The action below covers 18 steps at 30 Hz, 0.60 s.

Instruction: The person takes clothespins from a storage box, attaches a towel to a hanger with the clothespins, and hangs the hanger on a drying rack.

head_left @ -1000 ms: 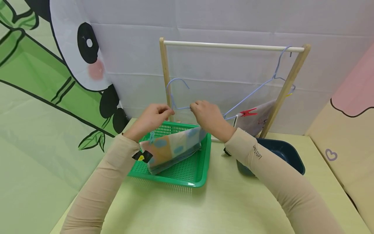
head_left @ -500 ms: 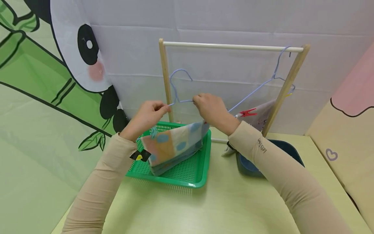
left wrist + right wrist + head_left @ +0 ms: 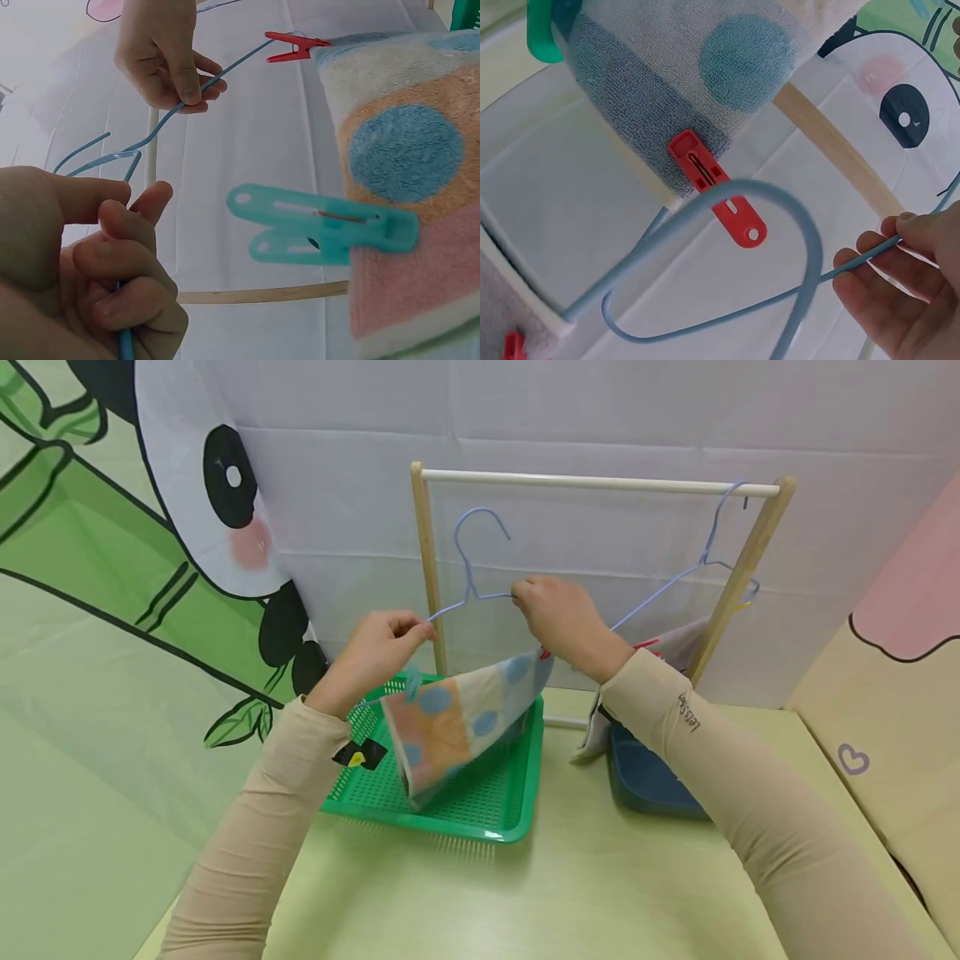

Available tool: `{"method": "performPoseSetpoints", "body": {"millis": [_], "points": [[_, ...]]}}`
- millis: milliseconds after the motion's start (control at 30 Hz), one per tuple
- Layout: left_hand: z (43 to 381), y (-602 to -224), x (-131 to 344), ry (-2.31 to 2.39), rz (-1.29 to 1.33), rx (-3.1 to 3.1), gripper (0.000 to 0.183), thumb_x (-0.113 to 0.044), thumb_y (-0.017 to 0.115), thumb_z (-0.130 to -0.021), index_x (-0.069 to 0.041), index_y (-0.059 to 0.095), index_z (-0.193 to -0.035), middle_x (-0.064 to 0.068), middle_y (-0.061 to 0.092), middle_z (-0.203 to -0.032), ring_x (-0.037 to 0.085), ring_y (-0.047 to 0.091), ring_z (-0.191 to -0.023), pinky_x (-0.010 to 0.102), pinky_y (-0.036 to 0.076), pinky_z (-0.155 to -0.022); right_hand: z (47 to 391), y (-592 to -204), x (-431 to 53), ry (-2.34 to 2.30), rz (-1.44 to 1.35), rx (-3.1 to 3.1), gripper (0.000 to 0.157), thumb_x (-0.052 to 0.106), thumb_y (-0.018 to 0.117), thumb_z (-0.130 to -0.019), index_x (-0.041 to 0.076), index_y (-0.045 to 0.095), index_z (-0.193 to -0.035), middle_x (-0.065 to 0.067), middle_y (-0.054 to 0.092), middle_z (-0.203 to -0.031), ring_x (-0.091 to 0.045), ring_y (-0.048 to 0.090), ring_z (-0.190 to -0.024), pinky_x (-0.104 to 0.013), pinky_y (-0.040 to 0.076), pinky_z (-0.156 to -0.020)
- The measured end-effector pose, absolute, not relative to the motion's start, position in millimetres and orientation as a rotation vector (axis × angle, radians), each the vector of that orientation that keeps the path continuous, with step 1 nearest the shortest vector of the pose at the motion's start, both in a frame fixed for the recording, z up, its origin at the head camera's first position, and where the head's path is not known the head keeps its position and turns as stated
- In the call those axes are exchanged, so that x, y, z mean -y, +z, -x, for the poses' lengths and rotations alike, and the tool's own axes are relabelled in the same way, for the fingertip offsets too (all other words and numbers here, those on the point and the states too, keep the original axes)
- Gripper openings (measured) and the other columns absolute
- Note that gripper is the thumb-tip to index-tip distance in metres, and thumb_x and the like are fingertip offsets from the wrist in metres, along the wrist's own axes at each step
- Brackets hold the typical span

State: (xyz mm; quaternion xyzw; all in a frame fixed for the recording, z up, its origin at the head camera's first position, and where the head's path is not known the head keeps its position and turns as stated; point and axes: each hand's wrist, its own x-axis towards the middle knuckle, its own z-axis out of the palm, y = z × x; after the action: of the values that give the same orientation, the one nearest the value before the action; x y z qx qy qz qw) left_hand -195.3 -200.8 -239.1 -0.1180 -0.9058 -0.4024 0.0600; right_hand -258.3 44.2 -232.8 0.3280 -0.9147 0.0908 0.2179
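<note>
A blue wire hanger (image 3: 470,583) is held up in front of the rack, its hook free of the bar. My left hand (image 3: 378,652) pinches its left shoulder, and my right hand (image 3: 566,622) pinches the right one. From the hanger hangs a small patterned towel (image 3: 438,727) with blue dots, folded over. A teal clothespin (image 3: 330,229) clips the towel's left end; a red clothespin (image 3: 716,187) clips the right end. Below the towel stands a green basket (image 3: 491,835), and the towel's lower edge is over its inside.
The drying rack (image 3: 600,482) has a white bar and wooden posts. On its right end a second blue hanger (image 3: 660,596) carries a greyish towel (image 3: 592,735), partly hidden by my right arm. A dark blue basin (image 3: 652,781) stands on the table (image 3: 480,902) at right.
Both hands have lifted the hanger up and slightly right, so its hook is nearer the bar. The towel has risen with it and hangs more stretched out over the basket.
</note>
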Motion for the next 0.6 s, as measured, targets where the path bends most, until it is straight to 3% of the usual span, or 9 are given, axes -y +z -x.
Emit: {"method": "performPoseSetpoints", "body": {"millis": [167, 233, 400, 600], "points": [[199.3, -239.7, 202.2, -1.214, 0.35, 2.735, 0.031, -0.031, 0.048, -0.1, -0.008, 0.068, -0.105, 0.009, 0.063, -0.112, 0.025, 0.053, -0.105, 0.042, 0.041, -0.085, 265.4, -228.8, -50.4, 0.261, -0.876, 2.55, 0.018, 0.013, 0.051, -0.099, 0.001, 0.064, -0.099, -0.011, 0.063, -0.087, -0.027, 0.06, -0.076, -0.039, 0.049, -0.066], [201.3, -240.4, 202.4, -1.2, 0.344, 2.725, 0.031, -0.031, 0.049, -0.1, -0.008, 0.069, -0.103, 0.008, 0.064, -0.111, 0.024, 0.053, -0.102, 0.042, 0.041, -0.084, 267.5, -227.4, -53.2, 0.267, -0.866, 2.55, 0.018, 0.013, 0.051, -0.099, 0.001, 0.064, -0.099, -0.011, 0.063, -0.088, -0.027, 0.06, -0.077, -0.039, 0.049, -0.067], [205.8, -242.3, 201.5, -1.126, 0.353, 2.699, 0.03, -0.031, 0.049, -0.1, -0.008, 0.069, -0.1, 0.007, 0.064, -0.093, 0.023, 0.048, -0.082, 0.036, 0.037, -0.072, 272.0, -223.9, -60.7, 0.281, -0.864, 2.515, 0.017, 0.012, 0.053, -0.098, 0.0, 0.064, -0.096, -0.013, 0.063, -0.085, -0.028, 0.06, -0.074, -0.041, 0.049, -0.067], [213.3, -241.8, 195.3, -1.02, 0.403, 2.638, 0.029, -0.03, 0.05, -0.099, -0.009, 0.07, -0.094, 0.006, 0.051, -0.068, 0.021, 0.037, -0.058, 0.032, 0.03, -0.055, 276.3, -217.4, -70.2, 0.312, -0.847, 2.522, 0.017, 0.01, 0.052, -0.098, -0.002, 0.063, -0.098, -0.016, 0.064, -0.089, -0.03, 0.059, -0.076, -0.042, 0.048, -0.07]]}}
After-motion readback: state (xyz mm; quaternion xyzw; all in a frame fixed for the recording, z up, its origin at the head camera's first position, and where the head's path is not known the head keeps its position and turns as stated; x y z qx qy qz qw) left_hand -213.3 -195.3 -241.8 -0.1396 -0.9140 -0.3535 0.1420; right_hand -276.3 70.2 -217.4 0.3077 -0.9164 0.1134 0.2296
